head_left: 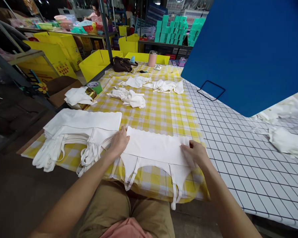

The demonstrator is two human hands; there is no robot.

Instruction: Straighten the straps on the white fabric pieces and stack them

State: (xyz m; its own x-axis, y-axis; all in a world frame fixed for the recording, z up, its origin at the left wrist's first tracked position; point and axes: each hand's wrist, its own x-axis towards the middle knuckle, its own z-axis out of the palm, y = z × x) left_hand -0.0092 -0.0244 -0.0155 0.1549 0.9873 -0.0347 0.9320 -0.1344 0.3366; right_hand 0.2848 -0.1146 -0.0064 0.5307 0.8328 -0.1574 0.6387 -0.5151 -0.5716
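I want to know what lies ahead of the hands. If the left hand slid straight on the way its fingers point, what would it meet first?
The left hand points up the table, so past the flat white garment it would probably cross bare yellow checked cloth first, then the crumpled white garment; depth is uncertain.

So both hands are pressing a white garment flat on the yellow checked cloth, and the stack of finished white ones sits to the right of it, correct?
Not quite. The head view shows the left hand and right hand flat on the white garment on the yellow checked cloth, but the stack of white garments lies to its left, not its right.
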